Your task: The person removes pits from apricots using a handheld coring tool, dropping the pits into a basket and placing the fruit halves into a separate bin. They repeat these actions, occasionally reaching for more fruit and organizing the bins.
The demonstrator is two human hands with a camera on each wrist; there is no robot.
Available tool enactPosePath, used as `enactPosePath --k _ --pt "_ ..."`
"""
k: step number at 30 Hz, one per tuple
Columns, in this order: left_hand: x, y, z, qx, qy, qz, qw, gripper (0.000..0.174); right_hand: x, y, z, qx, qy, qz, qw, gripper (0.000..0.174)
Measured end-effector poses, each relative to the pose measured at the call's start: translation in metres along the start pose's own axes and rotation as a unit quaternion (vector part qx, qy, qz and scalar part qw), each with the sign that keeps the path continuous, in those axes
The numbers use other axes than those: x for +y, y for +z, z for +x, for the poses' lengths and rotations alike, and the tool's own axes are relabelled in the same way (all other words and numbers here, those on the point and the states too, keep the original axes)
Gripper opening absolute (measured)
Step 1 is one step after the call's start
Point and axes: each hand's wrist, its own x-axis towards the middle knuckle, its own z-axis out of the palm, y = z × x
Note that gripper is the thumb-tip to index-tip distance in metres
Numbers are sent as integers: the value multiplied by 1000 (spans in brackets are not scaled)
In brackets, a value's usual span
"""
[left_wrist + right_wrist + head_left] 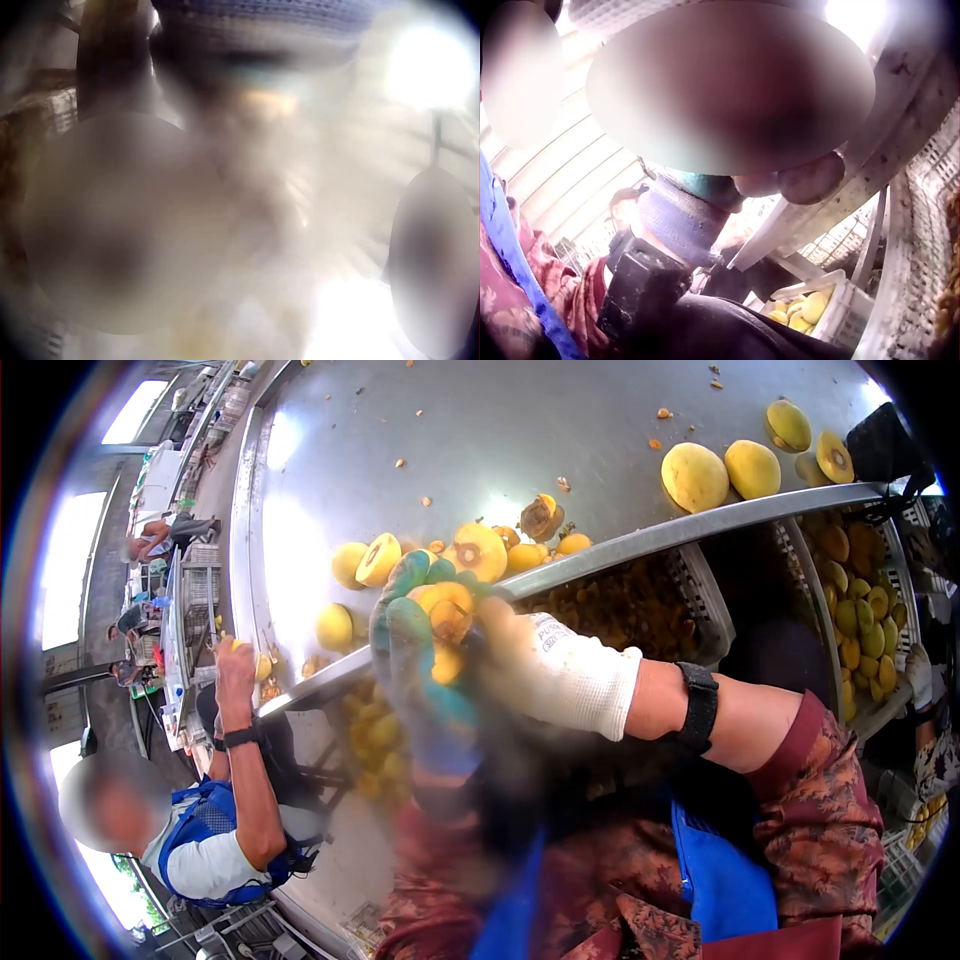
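The left hand [402,628], in a rubbery teal-coated glove, curls its fingers round the cut fruit [447,608], round, moist and yellow, above the metal table's [385,422] raised near edge. The right hand [562,670] wears ribbed white knit and touches or nearly touches it; its fingertips blur, so their pose cannot be told. Only the right wrist view shows the boxy black device [641,289] by the left glove's cuff.
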Motion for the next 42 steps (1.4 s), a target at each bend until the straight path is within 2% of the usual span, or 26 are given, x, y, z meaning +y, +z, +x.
enactPosePath --k 2,4,5,6,8,10,13,14,17,22,28,36,40,42 --pt "1 0 0 -3 22 36 999 52 1 3 2 6 -4 8 1000 26" --pt "2 3 1 34 -38 -63 997 52 2 5 2 -3 -9 -18 1000 28" --pt "4 7 3 69 -108 -180 975 52 4 4 1 -16 -15 -50 999 29" --pt "6 9 7 103 -174 -293 934 53 2 2 2 -29 -23 -83 996 30" --pt "5 8 13 82 -171 -418 888 54 -6 -2 0 37 -33 -25 998 31" --pt "30 16 14 85 -184 -421 884 54 -7 0 0 95 -53 -4 994 33" --pt "35 15 15 10 -122 -387 914 53 -20 -13 -4 30 28 58 997 32" --pt "33 15 14 5 -111 -426 898 52 -17 -12 -5 44 0 40 998 32" --pt "28 19 9 52 -109 -304 945 51 -5 -5 -7 74 -62 9 995 31" --pt "20 17 3 45 -89 -232 967 51 0 -3 -8 83 -95 -1 992 32" --pt "14 9 -2 39 -104 -214 970 53 -8 -1 -14 37 -25 53 998 32" --pt "12 5 -4 29 -107 -184 977 53 1 7 -13 28 -30 66 997 30" --pt "5 8 -6 21 -26 -81 996 48 6 9 -11 46 -28 34 998 28" --pt "9 8 -6 44 -92 -199 975 46 6 13 -9 28 5 43 999 33"
